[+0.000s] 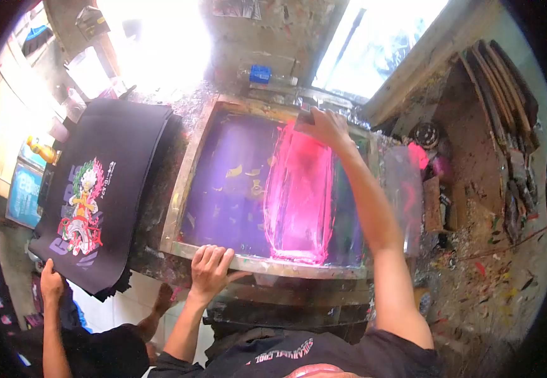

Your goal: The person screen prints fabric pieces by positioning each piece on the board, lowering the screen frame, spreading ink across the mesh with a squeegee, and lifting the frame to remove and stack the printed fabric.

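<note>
A wooden-framed printing screen [185, 170] with purple mesh lies before me, a broad strip of bright pink ink [300, 201] running down its middle. My right hand [329, 127] grips a dark squeegee [303, 120] at the far end of the pink strip. At the near left, my left hand [210, 271] rests with its fingers over the near edge of the frame, the thumb held out to the side. A stack of black fabric pieces [113, 151], the top one bearing a colourful printed figure [83, 208], lies left of the screen.
Another person's hand [51, 282] holds the near left corner of the black stack. A bottle with a blue label [261, 74] lies behind the screen. Dark boards [500, 94] lean at the right, and a cardboard box [436, 205] stands right of the screen.
</note>
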Action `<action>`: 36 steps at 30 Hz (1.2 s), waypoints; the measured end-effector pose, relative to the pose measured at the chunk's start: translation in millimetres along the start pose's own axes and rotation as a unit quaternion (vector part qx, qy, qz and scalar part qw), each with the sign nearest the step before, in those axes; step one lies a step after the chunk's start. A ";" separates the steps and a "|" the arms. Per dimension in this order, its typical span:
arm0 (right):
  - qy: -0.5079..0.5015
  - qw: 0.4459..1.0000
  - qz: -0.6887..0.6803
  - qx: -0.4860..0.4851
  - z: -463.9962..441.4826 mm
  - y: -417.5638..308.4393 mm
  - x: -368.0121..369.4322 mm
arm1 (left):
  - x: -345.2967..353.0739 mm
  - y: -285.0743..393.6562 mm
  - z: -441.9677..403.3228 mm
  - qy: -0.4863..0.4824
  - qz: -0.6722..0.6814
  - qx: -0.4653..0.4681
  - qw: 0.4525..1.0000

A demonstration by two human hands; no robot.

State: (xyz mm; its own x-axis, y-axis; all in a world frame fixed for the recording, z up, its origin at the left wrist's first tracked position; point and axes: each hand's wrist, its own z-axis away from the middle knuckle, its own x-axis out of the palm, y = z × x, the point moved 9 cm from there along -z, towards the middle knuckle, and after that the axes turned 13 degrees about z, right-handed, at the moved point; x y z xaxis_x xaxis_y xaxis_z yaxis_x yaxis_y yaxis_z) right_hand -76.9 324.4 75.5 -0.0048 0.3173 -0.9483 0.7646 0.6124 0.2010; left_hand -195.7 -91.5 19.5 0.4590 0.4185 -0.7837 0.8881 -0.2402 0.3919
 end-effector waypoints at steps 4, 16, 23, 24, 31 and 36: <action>-0.039 0.993 -0.024 -0.106 50.2 -63.1 -35.7 | -2.9 -2.1 -2.2 0.001 0.004 -0.008 1.000; -0.033 0.990 -0.071 -0.114 245.9 -104.6 -88.7 | -9.1 12.3 -0.7 0.030 0.051 0.014 0.998; 0.169 0.971 0.014 -0.170 278.7 -127.0 -88.3 | -4.1 0.7 3.5 0.052 0.034 0.003 0.998; 0.186 0.969 0.040 -0.159 255.8 -115.6 -80.4 | -2.8 0.9 4.0 0.041 0.031 0.002 0.999; -0.076 0.996 0.022 -0.046 20.0 0.8 -11.7 | 0.8 -1.4 3.7 0.013 0.014 0.003 1.000; -0.027 0.999 0.017 -0.011 -3.3 9.1 3.7 | 2.3 -7.3 3.6 -0.004 0.007 -0.034 0.999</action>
State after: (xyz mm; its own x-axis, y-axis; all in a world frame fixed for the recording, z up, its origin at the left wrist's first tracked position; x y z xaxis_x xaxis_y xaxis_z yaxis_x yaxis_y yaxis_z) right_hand -72.1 333.5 74.6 0.0566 0.2986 -0.9527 0.7495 0.6177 0.2381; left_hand -201.2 -91.9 13.1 0.4717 0.4074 -0.7820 0.8812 -0.1865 0.4344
